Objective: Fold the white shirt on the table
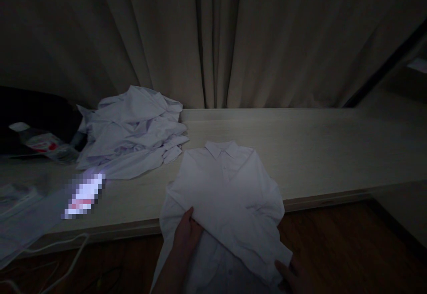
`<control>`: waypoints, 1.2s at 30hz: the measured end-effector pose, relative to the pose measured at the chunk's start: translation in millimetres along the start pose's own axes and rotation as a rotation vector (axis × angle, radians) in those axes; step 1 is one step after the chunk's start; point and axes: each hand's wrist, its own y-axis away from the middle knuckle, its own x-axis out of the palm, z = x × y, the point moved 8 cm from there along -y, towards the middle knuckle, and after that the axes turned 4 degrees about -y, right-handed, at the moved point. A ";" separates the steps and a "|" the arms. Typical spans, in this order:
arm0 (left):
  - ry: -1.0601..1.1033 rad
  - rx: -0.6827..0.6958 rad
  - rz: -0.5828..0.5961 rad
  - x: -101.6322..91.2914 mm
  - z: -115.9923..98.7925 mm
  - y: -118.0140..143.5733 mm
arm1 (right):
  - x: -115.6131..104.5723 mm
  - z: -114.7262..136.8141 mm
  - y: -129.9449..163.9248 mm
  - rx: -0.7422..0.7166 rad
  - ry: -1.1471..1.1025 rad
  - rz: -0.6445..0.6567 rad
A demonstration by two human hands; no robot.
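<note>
A white collared shirt (223, 183) lies front up at the bench's front edge, collar towards the curtain, its lower part hanging over the edge. One sleeve (230, 240) crosses the shirt's front diagonally. At the sleeve's left part, my left hand (188, 231) is closed on the fabric, thumb on top and the other fingers partly hidden. Lower right, my right hand (292, 276) pinches the cuff end of that sleeve; its fingers are dark and partly out of sight.
A crumpled heap of white shirts (130, 129) lies on the bench (320, 151) to the left. Beside it are a plastic bottle (46, 142) and a dark item (36, 107). A bright blurred-out screen (85, 196) and a white hanger (76, 256) are nearer. Curtains (160, 40) hang behind.
</note>
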 end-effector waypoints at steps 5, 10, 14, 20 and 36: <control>-0.079 0.097 0.007 2.8 -19.8 -1.1 | 0.8 2.2 -0.8 0.024 0.005 0.008; -0.184 0.178 0.022 2.0 -31.5 -4.9 | 1.2 -0.2 -3.9 0.027 0.006 0.018; -0.327 0.211 0.034 -4.6 -31.5 -10.3 | 2.3 -10.7 -6.8 0.037 0.048 0.026; -0.560 0.297 0.031 -7.0 -40.5 -9.4 | 4.9 -18.1 -11.4 0.008 0.020 0.045; -0.929 0.463 -0.003 -6.4 -64.0 -15.3 | 3.2 -13.4 -11.4 0.014 0.082 0.026</control>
